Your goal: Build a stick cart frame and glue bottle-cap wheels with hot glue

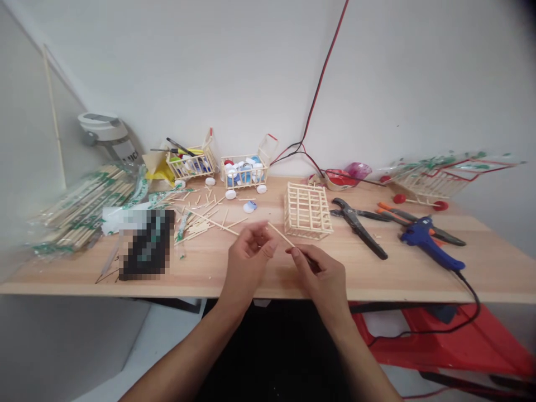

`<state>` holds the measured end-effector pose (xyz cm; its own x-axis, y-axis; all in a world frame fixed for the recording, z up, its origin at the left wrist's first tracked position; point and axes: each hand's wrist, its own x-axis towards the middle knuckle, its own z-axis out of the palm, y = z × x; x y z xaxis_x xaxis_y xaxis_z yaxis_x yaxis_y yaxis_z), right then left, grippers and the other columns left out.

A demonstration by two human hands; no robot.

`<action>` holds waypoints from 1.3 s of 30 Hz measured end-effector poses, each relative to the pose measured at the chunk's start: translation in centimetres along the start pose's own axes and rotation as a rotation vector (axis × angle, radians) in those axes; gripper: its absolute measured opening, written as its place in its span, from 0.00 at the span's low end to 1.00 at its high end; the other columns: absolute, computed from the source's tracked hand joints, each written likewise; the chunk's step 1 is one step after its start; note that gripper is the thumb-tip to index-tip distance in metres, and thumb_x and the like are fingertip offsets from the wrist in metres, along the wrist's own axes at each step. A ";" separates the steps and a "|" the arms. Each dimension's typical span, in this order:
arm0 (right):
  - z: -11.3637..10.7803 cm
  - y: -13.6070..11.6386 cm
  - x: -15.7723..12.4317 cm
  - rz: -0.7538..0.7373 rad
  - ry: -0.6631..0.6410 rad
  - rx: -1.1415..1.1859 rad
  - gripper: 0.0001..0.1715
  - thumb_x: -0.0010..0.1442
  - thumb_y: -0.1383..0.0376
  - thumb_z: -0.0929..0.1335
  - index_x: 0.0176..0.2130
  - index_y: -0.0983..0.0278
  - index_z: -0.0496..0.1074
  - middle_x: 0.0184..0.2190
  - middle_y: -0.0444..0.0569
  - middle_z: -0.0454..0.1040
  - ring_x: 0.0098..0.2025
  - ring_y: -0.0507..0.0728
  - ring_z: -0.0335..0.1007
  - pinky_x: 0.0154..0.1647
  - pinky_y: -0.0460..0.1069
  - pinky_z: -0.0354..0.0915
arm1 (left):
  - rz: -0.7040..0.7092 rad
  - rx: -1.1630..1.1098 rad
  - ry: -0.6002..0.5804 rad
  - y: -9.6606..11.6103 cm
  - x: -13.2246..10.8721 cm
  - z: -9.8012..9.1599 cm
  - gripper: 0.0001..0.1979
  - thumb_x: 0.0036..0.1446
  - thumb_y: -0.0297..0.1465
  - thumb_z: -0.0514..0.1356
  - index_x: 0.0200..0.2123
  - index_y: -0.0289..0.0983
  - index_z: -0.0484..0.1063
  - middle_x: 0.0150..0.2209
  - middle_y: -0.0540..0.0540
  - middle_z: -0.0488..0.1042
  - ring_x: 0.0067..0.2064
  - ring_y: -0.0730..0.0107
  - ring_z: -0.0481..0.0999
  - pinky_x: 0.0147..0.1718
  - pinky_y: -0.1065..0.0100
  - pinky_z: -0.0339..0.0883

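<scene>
My right hand (322, 273) pinches a thin wooden stick (280, 234) between thumb and fingers. The stick slants up and left, its far end close to my left hand's fingertips. My left hand (251, 254) is loosely curled, thumb apart from the index finger, and I make out nothing held in it. Just beyond both hands stands a small cage-like box of glued sticks (307, 209). Cut stick pieces (203, 223) lie scattered to the left, with a blue and white bottle cap (250, 207) near them.
Two small stick carts (245, 173) (192, 164) filled with caps stand at the back. Bagged sticks (84, 209) and a tumbler (111, 137) are left. Black-handled pliers (360, 226), a blue glue gun (431, 240) with its cord and a red-wheeled cart (435, 181) are right.
</scene>
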<state>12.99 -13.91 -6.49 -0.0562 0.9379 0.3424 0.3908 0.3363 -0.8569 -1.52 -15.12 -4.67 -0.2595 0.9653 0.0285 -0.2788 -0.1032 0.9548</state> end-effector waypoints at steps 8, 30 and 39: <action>1.0 -0.4 -0.6 0.013 -0.046 0.087 0.10 0.64 0.61 0.67 0.36 0.62 0.78 0.32 0.45 0.79 0.35 0.53 0.74 0.37 0.45 0.67 | -0.064 -0.014 -0.112 -1.3 -0.6 0.1 0.05 0.51 0.32 0.68 0.30 0.35 0.79 0.31 0.48 0.75 0.34 0.74 0.70 0.37 0.73 0.63; 1.5 -1.8 -1.6 0.041 -0.116 -0.136 0.15 0.69 0.59 0.60 0.35 0.61 0.71 0.25 0.42 0.73 0.26 0.52 0.68 0.29 0.46 0.60 | -0.317 -0.270 -0.105 -1.2 -0.6 0.3 0.11 0.45 0.33 0.72 0.29 0.33 0.76 0.24 0.51 0.72 0.26 0.78 0.69 0.29 0.74 0.64; 1.4 -2.1 -2.0 0.056 -0.211 -0.081 0.15 0.68 0.57 0.60 0.40 0.61 0.73 0.31 0.45 0.78 0.31 0.53 0.74 0.32 0.46 0.65 | -0.364 -0.296 -0.102 -0.5 -0.3 0.0 0.13 0.46 0.33 0.71 0.29 0.33 0.72 0.25 0.52 0.71 0.26 0.80 0.69 0.28 0.77 0.63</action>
<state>11.03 -16.39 -5.91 -0.2199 0.9549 0.1997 0.4706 0.2832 -0.8357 -1.27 -15.34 -5.15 -0.0084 0.9684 -0.2491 -0.5899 0.1963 0.7832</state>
